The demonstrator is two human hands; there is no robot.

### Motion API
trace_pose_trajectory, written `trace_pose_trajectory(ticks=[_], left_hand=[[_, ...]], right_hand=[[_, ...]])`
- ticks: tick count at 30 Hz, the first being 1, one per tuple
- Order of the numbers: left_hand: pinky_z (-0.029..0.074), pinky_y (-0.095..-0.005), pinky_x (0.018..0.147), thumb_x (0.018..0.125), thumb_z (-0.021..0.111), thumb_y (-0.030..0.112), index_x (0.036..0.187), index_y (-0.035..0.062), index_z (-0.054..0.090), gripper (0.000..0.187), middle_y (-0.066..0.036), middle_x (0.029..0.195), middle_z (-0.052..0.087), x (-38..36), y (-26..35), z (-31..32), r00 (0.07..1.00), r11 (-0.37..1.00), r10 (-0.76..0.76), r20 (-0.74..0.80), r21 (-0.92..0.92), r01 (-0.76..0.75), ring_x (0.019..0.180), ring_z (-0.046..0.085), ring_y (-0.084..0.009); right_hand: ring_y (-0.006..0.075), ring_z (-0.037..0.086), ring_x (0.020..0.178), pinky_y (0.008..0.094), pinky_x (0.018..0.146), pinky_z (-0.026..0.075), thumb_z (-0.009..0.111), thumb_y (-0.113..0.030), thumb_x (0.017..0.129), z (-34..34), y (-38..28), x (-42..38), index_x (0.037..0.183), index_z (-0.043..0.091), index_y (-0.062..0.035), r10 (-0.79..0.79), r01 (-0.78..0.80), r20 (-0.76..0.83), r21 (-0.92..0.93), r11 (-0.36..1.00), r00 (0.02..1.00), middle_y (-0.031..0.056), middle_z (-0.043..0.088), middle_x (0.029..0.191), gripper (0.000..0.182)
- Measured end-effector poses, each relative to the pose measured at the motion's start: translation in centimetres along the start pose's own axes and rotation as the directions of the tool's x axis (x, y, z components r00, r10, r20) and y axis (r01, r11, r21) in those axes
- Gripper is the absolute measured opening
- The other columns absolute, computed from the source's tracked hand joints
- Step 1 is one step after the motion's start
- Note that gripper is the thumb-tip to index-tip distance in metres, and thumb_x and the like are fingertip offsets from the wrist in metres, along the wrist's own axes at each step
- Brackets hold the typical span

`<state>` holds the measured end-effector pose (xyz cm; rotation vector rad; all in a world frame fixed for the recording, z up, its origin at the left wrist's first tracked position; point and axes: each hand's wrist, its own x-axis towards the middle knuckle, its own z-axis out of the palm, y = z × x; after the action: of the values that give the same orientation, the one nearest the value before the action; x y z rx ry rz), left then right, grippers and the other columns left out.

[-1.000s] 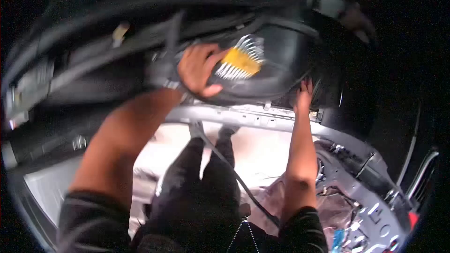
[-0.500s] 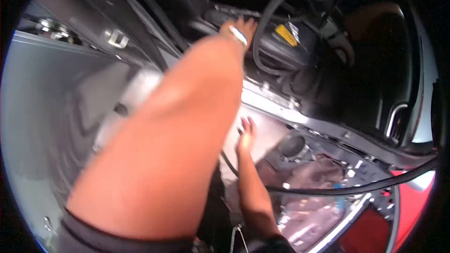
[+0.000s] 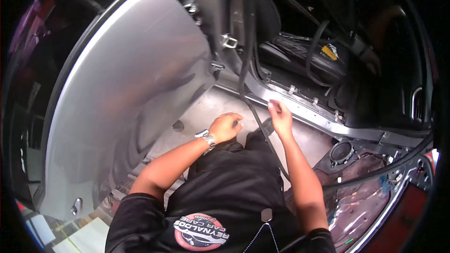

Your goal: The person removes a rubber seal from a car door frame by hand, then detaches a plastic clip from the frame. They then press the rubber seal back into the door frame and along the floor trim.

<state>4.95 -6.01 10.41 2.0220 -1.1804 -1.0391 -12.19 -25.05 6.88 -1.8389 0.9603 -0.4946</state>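
Note:
My left hand (image 3: pixel 226 127), with a metal watch on its wrist, is in front of my body with its fingers curled. A small dark spot shows between thumb and fingers; I cannot make out what it is. My right hand (image 3: pixel 281 118) is beside the door sill (image 3: pixel 304 107), fingers loosely bent and apart, holding nothing I can see. Between the two hands a long black rubber seal strip (image 3: pixel 246 79) hangs down from the door opening. A loop of similar black strip (image 3: pixel 311 56) lies over the seat inside the car.
To the left stands an open silver car door (image 3: pixel 126 75). At right is another door with its trim off, showing a round speaker (image 3: pixel 341 152) and plastic sheeting (image 3: pixel 363 197). A yellow tag (image 3: pixel 329 52) lies on the dark seat. A door latch striker (image 3: pixel 228 41) sticks out of the pillar.
My left hand has drawn back from the seat inside the car to in front of my body. My view has pulled back, and my right hand's fingers are more bent.

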Motion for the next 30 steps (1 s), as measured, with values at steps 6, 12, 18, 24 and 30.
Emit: trace_pose_trajectory(ticks=[6, 12, 18, 24, 30], left_hand=[[0.056, -0.0342, 0.083, 0.094, 0.070, 0.017, 0.124, 0.0056, 0.068, 0.033, -0.013, 0.116, 0.073, -0.2, 2.7, -5.2, 0.913, 0.971, -0.038, -0.406, -0.232, -0.062, 0.104, 0.072, -0.0226], [0.056, -0.0368, 0.088, 0.092, 0.071, 0.013, 0.129, 0.0051, 0.064, 0.039, -0.013, 0.127, 0.067, 3.2, 5.1, -8.0, 0.782, 0.922, -0.006, -0.624, -0.307, -0.238, 0.109, 0.069, -0.0252], [0.039, -0.0441, 0.117, 0.092, 0.071, 0.018, 0.149, -0.0006, 0.044, 0.067, -0.028, 0.149, 0.049, 9.1, 5.8, -7.4, 0.694, 0.907, 0.117, -0.711, -0.208, -0.366, 0.141, 0.047, -0.0416], [0.045, -0.0443, 0.110, 0.093, 0.070, 0.020, 0.144, -0.0004, 0.052, 0.058, -0.027, 0.137, 0.061, 12.3, 7.5, -6.6, 0.716, 0.878, 0.036, -0.697, -0.321, -0.356, 0.131, 0.057, -0.0408], [0.056, -0.0416, 0.094, 0.093, 0.072, 0.016, 0.134, -0.0012, 0.061, 0.046, -0.023, 0.123, 0.068, 14.1, 9.2, -5.4, 0.659, 0.807, -0.058, -0.750, -0.424, -0.411, 0.106, 0.070, -0.0386]], right_hand=[[0.0194, 0.063, 0.112, 0.0293, 0.083, 0.055, 0.076, -0.014, 0.092, 4.1, -16.0, 8.8, 0.142, 0.055, -0.0075, -0.304, 0.355, -0.225, 0.243, 0.903, 0.926, 0.0125, 0.066, 0.129, 0.054], [0.0151, 0.070, 0.097, 0.0280, 0.081, 0.056, 0.074, -0.010, 0.094, 3.7, -21.6, 14.0, 0.125, 0.061, -0.0052, -0.421, 0.481, -0.276, 0.208, 0.851, 0.864, 0.0104, 0.072, 0.112, 0.034], [0.0125, 0.071, 0.089, 0.0267, 0.079, 0.056, 0.079, -0.017, 0.093, 2.2, -24.4, 15.1, 0.113, 0.062, -0.0035, -0.447, 0.476, -0.243, 0.072, 0.877, 0.861, 0.0065, 0.073, 0.098, 0.029], [0.0138, 0.072, 0.092, 0.0282, 0.083, 0.057, 0.077, -0.016, 0.094, 0.5, -26.4, 15.2, 0.115, 0.062, -0.0017, -0.503, 0.499, -0.208, -0.074, 0.863, 0.839, 0.0095, 0.074, 0.101, 0.030], [0.0116, 0.068, 0.098, 0.0257, 0.080, 0.056, 0.073, -0.010, 0.098, -1.0, -25.2, 16.8, 0.124, 0.062, -0.0007, -0.462, 0.467, -0.091, 0.052, 0.882, 0.882, 0.0060, 0.072, 0.107, 0.030]])
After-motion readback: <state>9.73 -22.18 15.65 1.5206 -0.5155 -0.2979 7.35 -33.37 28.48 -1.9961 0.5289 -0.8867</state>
